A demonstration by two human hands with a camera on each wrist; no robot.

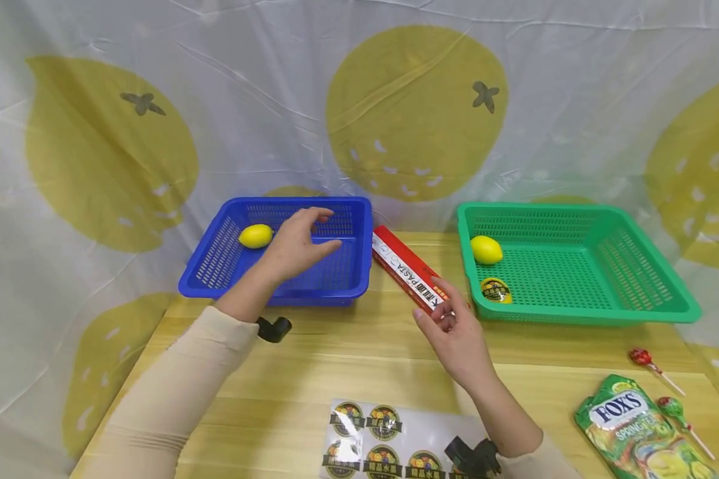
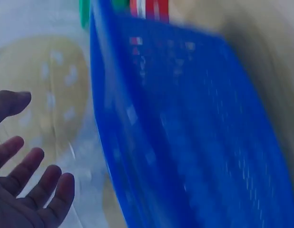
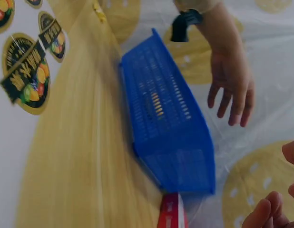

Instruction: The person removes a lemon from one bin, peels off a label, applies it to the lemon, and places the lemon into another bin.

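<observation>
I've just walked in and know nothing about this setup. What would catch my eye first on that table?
Two bright baskets stand side by side at the back of the wooden table: a blue basket on the left and a green basket on the right, each with a yellow lemon inside. The left hand hovers open over the blue one, while the right hand touches the near end of a red pasta box lying between them.
</observation>
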